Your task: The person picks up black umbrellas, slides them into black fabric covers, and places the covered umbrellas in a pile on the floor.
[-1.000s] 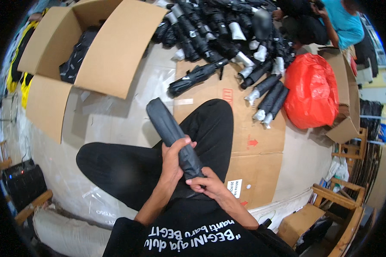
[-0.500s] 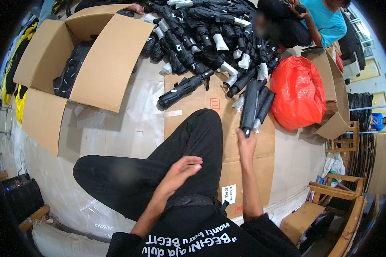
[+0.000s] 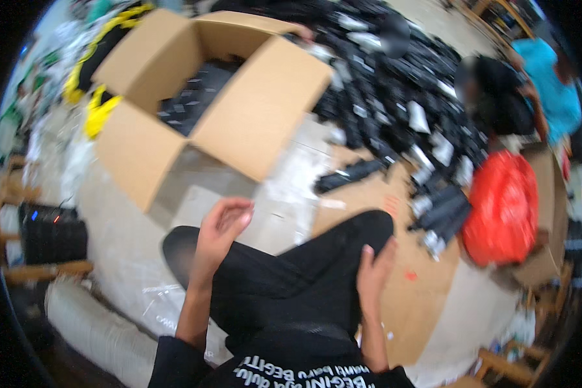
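My left hand [image 3: 223, 226] is raised over my folded legs, near the large open cardboard box [image 3: 265, 110], fingers loosely bent and nothing in them. Above my right knee, my right hand [image 3: 376, 270] holds nothing, its thumb apart from the fingers. Several folded black umbrellas [image 3: 441, 213] lie together on the flattened cardboard [image 3: 427, 304] to the right. A single folded umbrella [image 3: 352, 174] rests at the cardboard's far edge. Behind them spreads a big pile of folded black umbrellas [image 3: 394, 90], some with white wrapping on their ends. Dark items [image 3: 200, 97] lie inside the box.
A red plastic bag [image 3: 503, 207] bulges beside another cardboard box [image 3: 549, 213] at the right. A person in a blue top [image 3: 549, 84] sits beyond it, by the pile. Wooden frames [image 3: 511, 365] stand at lower right; a black device [image 3: 53, 233] is at left.
My right hand has let go of the dark umbrella, which now appears to lie with the others on the cardboard. My left hand has moved left and forward; the view has turned left and is blurred.
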`<state>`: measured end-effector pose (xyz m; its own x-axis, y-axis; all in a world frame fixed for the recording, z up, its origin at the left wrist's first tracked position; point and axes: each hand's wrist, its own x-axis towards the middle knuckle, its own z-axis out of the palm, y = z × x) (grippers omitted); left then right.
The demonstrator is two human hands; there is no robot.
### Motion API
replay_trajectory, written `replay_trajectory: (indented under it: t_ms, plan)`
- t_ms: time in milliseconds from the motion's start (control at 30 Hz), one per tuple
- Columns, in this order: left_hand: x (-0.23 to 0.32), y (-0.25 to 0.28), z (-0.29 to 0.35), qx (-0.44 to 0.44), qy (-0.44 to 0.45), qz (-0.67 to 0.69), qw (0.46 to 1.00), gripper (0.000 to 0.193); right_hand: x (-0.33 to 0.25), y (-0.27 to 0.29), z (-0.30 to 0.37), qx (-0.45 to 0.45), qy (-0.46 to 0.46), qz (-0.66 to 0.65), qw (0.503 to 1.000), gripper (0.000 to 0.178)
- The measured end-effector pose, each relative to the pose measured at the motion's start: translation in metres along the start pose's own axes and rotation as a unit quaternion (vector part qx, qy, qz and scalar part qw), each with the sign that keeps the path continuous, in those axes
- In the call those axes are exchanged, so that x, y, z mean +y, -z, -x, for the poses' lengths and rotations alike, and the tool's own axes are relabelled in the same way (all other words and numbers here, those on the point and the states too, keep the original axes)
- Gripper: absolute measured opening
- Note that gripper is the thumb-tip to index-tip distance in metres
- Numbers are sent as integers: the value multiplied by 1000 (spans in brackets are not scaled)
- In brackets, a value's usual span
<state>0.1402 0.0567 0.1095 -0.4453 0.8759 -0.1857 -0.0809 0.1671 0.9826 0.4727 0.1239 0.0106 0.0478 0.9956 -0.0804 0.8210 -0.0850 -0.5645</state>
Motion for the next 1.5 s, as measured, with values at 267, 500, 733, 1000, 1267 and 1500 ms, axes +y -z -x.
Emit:
replay_trajectory:
  t_ms: [267, 500, 733, 1000, 1267, 1500]
  plan:
    - [72, 118, -246, 56, -215, -200, 954, 20, 0, -6, -4, 39, 38, -8, 998, 69]
    - [-17, 157, -397, -188, 182, -748, 610, 47, -5, -10, -7, 52, 21, -4, 998, 67]
    - [-81, 113, -456, -164, 27, -632, 757, 84, -11, -10, -14, 44, -22, 11, 999, 67]
    - [-62, 131, -417, 31, -118, -631, 767, 39, -17, 2, -21, 1, -28, -20, 999, 71]
    - [42, 181, -352, 182, -109, -413, 886, 54, -45, -28, -145, 28, 247, -2, 969, 50]
    - [93, 138, -211, 100, -133, -138, 976, 30, -35, -75, -251, -111, 441, 280, 845, 58]
